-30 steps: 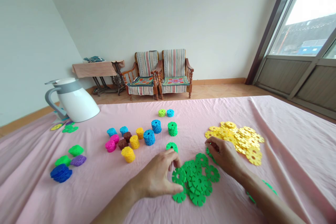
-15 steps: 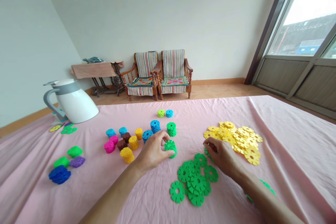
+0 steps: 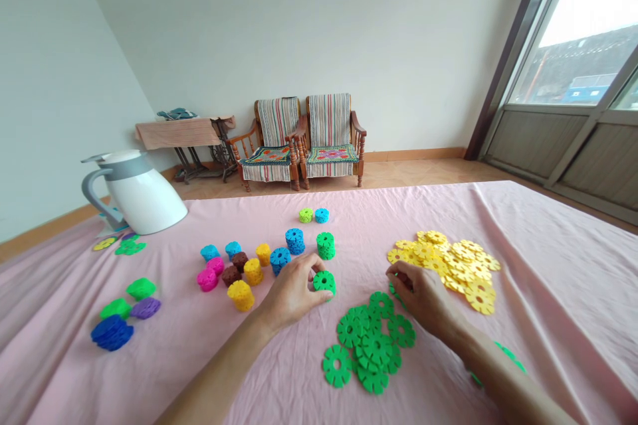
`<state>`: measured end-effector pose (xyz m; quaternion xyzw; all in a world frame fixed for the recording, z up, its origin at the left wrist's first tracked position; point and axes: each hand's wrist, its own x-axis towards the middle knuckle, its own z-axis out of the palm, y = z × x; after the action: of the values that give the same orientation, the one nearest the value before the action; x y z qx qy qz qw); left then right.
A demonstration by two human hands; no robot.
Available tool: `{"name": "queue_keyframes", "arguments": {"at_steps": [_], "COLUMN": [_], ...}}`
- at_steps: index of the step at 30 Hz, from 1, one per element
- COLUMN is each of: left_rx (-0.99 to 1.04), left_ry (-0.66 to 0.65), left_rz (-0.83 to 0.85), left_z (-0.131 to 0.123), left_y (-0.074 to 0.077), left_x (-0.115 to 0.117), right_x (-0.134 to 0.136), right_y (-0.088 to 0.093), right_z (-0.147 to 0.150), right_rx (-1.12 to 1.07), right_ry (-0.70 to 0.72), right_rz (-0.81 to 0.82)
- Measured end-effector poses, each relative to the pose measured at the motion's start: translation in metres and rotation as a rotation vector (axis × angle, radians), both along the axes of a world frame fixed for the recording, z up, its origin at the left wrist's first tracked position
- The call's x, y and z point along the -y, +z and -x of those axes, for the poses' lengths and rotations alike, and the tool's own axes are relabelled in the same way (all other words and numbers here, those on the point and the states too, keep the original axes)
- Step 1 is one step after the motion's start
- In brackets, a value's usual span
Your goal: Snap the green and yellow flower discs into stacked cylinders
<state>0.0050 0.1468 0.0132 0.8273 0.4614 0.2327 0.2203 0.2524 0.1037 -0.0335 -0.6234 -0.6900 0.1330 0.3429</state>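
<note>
My left hand [image 3: 292,295] is closed around a short stack of green snowflake discs [image 3: 324,281], thumb at the near side and fingers behind it. Just behind stands a taller green stack [image 3: 325,246]. My right hand [image 3: 423,292] has its fingertips pinched together beside a green disc [image 3: 393,287], which the hand partly covers. Whether anything is between those fingertips is hidden. Between my hands, nearer to me, lies a loose heap of green discs [image 3: 376,347]. Beyond my right hand spreads a heap of yellow discs [image 3: 448,259].
Left of my left hand stand blue stacks [image 3: 280,260], yellow stacks [image 3: 241,295], brown stacks [image 3: 231,275] and pink stacks [image 3: 207,279]. Dark blue discs [image 3: 111,332] sit farther left. A white jug [image 3: 147,199] stands at the back left of the pink cloth [image 3: 548,265].
The top of the green stack in my left hand sits slightly lower, and the left fingers have shifted a little with it. My right hand stays almost in place.
</note>
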Motion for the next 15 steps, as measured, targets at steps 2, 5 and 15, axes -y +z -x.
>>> {"name": "queue_keyframes", "arguments": {"at_steps": [2,5,15], "left_rx": [0.002,0.013,-0.128], "left_ry": [-0.003,0.014,-0.263], "left_rz": [-0.019,-0.092,0.103], "left_z": [0.001,0.000,-0.013], "left_y": [0.000,0.004,0.000], "left_x": [0.001,0.008,0.045], "right_x": [0.000,0.000,0.000], "right_y": [0.000,-0.001,0.002], "right_z": [0.000,-0.001,0.000], "right_rx": [0.000,0.001,-0.002], "right_ry": [0.004,0.005,0.005], "right_rz": [0.000,0.000,0.007]}}
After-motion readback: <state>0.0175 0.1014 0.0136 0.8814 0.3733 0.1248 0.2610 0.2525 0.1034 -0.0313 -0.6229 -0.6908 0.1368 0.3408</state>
